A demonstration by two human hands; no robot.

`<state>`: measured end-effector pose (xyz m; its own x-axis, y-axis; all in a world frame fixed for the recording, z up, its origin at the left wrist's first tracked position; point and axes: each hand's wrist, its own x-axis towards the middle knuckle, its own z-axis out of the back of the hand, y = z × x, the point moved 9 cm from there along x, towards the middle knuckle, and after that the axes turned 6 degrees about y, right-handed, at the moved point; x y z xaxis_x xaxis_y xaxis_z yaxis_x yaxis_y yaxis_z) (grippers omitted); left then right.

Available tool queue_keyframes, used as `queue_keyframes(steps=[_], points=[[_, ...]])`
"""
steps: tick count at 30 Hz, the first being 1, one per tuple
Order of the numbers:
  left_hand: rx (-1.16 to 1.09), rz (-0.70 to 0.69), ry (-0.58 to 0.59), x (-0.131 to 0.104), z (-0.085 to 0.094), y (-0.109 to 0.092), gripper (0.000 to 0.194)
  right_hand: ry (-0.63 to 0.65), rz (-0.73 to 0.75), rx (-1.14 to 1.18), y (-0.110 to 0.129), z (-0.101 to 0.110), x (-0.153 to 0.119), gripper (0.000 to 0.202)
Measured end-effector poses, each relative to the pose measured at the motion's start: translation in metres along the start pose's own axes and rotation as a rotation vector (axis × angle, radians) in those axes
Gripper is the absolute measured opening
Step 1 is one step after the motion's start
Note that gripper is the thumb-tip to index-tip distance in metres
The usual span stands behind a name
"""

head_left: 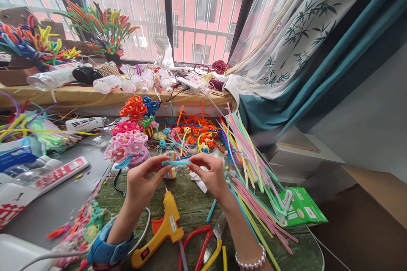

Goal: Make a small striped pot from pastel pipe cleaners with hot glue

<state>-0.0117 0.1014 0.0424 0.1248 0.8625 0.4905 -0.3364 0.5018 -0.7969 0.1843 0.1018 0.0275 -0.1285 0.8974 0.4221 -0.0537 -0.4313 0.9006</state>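
Pinching a short light-blue piece [176, 163] by its two ends: thumb and forefinger of the left hand [143, 181] closed narrowly on one, fingers of the right hand [210, 172] on the other. Held roughly level, up over the green tabletop [299, 250]. Blue-strapped watch [111, 242] on left wrist; beaded bracelet [251, 260] on right.

Just beyond the held piece, partly hidden by it: a pastel striped object [172, 172]. Close by the right hand, a white scrap [199, 181]. Below, between the forearms: a yellow glue gun [171, 222], nozzle pointing away toward the striped object. To its right, red handles [204, 245], a yellow handle and a metal blade; one tool or two, cannot tell. Nearby, a lone blue stem [211, 210].

Farther right, loose pastel stems [246, 150] in long sheaves, with a green packet [305, 207] beside the lower ones. Beyond left hand, a pink fuzzy flower bunch [129, 146], with orange flowers [135, 108] behind. Right of those, an orange tangle [203, 126]. Farthest out, under the window: a ledge with plastic bottles [108, 84] and a dark-red yarn ball [219, 67].
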Motion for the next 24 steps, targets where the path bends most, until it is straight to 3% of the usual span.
queue_keyframes(steps=[9,14,16,19,21,24], points=[[0.049,-0.019,-0.036,-0.002,0.002,-0.006,0.01,-0.002,0.083,-0.082,0.008,0.002,0.0,0.016],[0.036,0.017,0.012,0.004,0.002,-0.001,0.017,0.024,0.115,-0.16,0.01,-0.001,-0.001,0.015],[0.114,0.041,0.037,0.003,0.006,-0.004,0.025,0.02,0.134,-0.171,0.011,-0.002,-0.001,0.014],[0.431,0.121,0.047,-0.012,0.017,-0.014,0.036,-0.017,0.174,-0.174,0.014,0.001,-0.002,0.011],[0.621,0.224,0.141,-0.034,0.016,-0.017,0.034,-0.052,0.205,-0.184,0.015,0.004,-0.003,0.009],[0.796,0.355,0.446,-0.078,-0.005,-0.01,0.026,-0.09,0.246,-0.204,0.018,0.007,-0.005,0.008]])
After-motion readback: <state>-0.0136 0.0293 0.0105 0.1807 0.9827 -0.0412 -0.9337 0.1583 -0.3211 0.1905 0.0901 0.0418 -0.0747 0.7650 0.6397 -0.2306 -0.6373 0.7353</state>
